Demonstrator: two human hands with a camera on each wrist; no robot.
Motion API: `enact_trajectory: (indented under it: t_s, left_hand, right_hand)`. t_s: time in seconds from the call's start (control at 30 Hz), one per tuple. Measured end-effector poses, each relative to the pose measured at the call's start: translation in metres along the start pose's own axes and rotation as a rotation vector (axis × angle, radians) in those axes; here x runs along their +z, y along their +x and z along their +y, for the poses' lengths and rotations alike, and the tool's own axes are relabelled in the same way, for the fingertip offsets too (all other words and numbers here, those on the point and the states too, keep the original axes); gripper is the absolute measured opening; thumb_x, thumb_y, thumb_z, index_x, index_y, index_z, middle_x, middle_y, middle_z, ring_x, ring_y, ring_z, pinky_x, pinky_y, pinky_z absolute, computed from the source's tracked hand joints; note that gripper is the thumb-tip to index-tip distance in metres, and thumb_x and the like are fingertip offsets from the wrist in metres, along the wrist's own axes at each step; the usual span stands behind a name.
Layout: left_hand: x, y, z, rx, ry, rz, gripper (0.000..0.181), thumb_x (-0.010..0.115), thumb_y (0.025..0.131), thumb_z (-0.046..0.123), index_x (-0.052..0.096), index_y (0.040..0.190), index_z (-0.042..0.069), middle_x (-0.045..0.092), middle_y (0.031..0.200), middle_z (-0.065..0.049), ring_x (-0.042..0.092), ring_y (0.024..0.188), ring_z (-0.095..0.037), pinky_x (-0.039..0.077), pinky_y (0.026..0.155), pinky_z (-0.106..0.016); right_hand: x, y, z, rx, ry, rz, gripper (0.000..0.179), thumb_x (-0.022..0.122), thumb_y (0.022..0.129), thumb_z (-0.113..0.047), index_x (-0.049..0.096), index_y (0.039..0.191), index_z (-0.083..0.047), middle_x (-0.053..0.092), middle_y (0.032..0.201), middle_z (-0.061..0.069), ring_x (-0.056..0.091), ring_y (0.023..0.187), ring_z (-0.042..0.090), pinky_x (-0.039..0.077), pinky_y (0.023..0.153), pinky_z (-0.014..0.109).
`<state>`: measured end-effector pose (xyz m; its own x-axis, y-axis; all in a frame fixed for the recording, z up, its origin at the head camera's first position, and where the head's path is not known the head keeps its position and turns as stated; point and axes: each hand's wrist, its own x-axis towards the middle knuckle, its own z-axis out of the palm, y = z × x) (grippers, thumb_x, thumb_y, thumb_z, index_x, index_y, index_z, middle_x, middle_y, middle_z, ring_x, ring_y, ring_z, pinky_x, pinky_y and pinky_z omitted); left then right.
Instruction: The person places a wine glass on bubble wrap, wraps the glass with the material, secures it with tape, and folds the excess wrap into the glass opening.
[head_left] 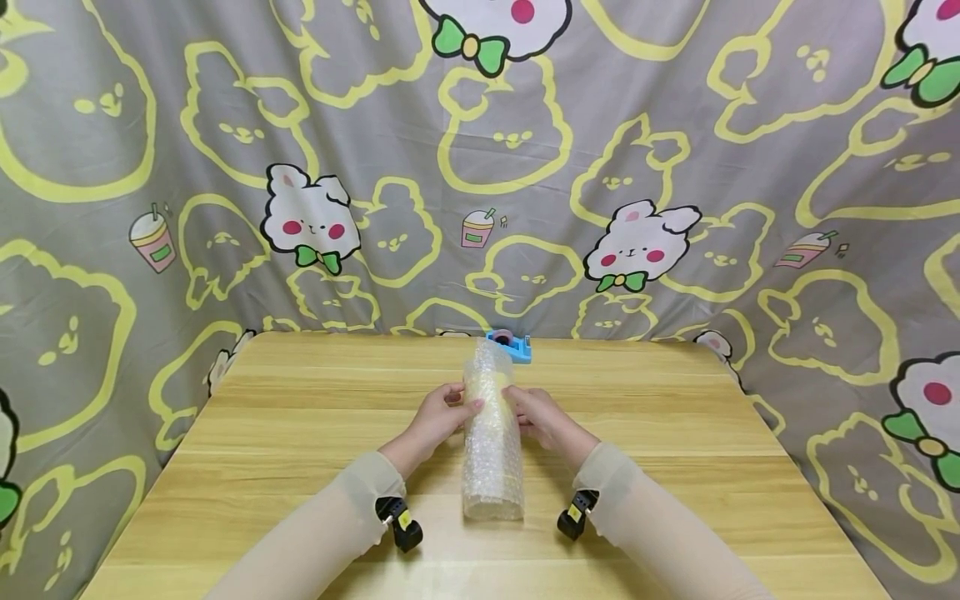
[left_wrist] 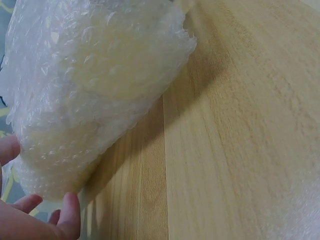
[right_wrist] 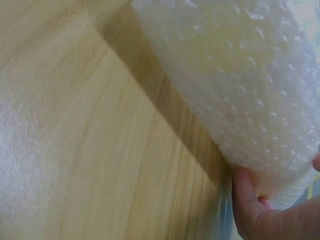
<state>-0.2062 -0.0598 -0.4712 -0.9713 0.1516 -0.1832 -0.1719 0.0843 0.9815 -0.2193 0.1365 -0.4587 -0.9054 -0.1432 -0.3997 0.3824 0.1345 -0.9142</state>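
A long roll of bubble wrap [head_left: 492,467] lies lengthwise before me at the middle of the table, with something pale yellow showing through its layers. My left hand [head_left: 433,423] grips its left side near the far half, thumb on top. From the other side my right hand [head_left: 549,421] holds it at about the same height, thumb also on the upper face. In the left wrist view, fingertips [left_wrist: 71,212] lie right at the lower end of the wrap [left_wrist: 100,65]. The right wrist view shows fingers [right_wrist: 244,190] against the wrap's edge [right_wrist: 240,100].
A blue tape dispenser [head_left: 519,350] stands at the table's far edge, partly behind the wrap's far end. The wooden table [head_left: 300,433] reaches back to a grey patterned curtain [head_left: 405,150] that hangs behind it and along both sides.
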Motion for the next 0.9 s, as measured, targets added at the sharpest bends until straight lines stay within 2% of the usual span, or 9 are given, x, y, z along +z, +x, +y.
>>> enact_trajectory:
  t_s: [0.27,0.53,0.7,0.9]
  left_hand:
    - [0.0001,-0.0014,-0.0005,-0.009,-0.058,-0.036,0.065,0.073,0.093,0.019,0.040,0.145,-0.003,0.059,0.124,-0.030,0.065,0.108,-0.035,0.057,0.087,-0.045]
    - [0.0009,-0.0015,-0.0013,-0.009,-0.072,-0.031,0.069,0.073,0.093,0.022,0.036,0.147,0.000,0.054,0.132,-0.032,0.063,0.112,-0.038,0.056,0.090,-0.047]
    - [0.0016,-0.0015,-0.0012,-0.008,-0.079,-0.028,0.068,0.074,0.092,0.020,0.037,0.146,0.001,0.054,0.130,-0.032,0.065,0.106,-0.035,0.056,0.088,-0.044]
    - [0.0026,-0.0027,0.0001,0.007,-0.060,-0.018,0.069,0.074,0.092,0.022,0.037,0.146,0.002,0.057,0.124,-0.030,0.067,0.099,-0.030,0.057,0.084,-0.041]
  right_hand:
    - [-0.0009,0.0005,-0.0021,0.043,-0.006,0.012,0.057,0.057,0.094,-0.033,0.051,0.132,0.010,0.063,0.115,0.020,0.062,0.092,0.022,0.056,0.085,0.037]
    - [-0.0014,0.0004,-0.0026,0.068,-0.028,0.023,0.059,0.056,0.093,-0.031,0.048,0.133,0.011,0.063,0.115,0.021,0.063,0.092,0.023,0.056,0.085,0.039]
    - [-0.0015,0.0001,-0.0034,0.075,-0.043,0.036,0.057,0.056,0.093,-0.031,0.050,0.132,0.011,0.060,0.116,0.020,0.062,0.093,0.024,0.057,0.085,0.038]
    - [-0.0035,-0.0012,-0.0045,0.015,-0.014,0.043,0.052,0.058,0.094,-0.026,0.049,0.129,0.012,0.060,0.111,0.017,0.061,0.089,0.022,0.057,0.081,0.035]
